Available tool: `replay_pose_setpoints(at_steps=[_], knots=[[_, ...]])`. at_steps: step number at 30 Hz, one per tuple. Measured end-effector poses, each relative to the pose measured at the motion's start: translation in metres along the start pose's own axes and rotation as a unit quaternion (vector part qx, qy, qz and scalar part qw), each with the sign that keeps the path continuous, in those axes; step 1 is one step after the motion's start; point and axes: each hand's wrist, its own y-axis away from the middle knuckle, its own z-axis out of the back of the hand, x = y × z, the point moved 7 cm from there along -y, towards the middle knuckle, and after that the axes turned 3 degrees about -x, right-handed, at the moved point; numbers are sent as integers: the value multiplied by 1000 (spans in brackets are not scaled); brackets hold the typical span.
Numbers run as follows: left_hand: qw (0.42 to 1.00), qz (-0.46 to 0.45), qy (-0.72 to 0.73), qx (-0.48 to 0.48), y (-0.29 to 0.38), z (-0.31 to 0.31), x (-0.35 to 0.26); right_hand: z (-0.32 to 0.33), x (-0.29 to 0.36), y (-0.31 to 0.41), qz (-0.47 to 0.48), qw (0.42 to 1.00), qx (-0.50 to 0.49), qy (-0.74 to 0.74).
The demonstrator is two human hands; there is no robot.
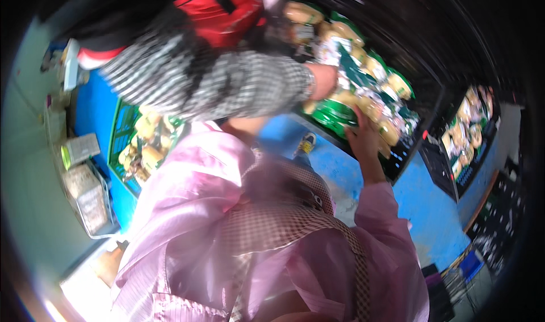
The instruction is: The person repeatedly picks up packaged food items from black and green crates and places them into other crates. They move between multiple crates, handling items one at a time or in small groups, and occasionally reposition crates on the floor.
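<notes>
My right hand (365, 141) reaches up to the near edge of a black plastic crate (394, 166), its fingers against clear-and-green plastic packs (334, 117) of pale, rounded food. Whether it grips a pack cannot be told. Many such packs fill the crate. My left hand lies mostly behind the co-worker's checked sleeve; a piece of bare forearm (243, 126) shows below that sleeve. The co-worker's hand (323, 81) is in the same crate, to the left of my right hand, touching the packs.
The co-worker's checked sleeve (255, 83) crosses in front of me. A green crate (115, 151) with pale packs stands at the left. Another black crate (457, 181) with packs is at the right. A metal-framed container (89, 198) stands by the left wall. The floor (340, 164) is blue.
</notes>
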Motion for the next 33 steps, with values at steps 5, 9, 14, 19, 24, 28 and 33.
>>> replay_pose_setpoints(at_steps=[5,9,14,19,24,28,33], knots=[[885,390,227,-117,53,7,-76,35,31,14,35,989,-64,-126],[794,521,201,-241,133,38,-138,40,107,15,156,942,11,-298],[475,839,134,-228,351,45,-178,-11,194,26,147,870,274,-384],[247,964,60,-76,496,18,-236,-24,285,-28,428,860,68,-269],[313,942,45,114,471,-23,-217,-113,328,-94,483,855,149,112],[159,937,196,241,454,-64,-210,-152,316,-109,486,812,159,281],[315,903,-79,282,457,-50,-180,-139,317,-116,349,893,248,141]])
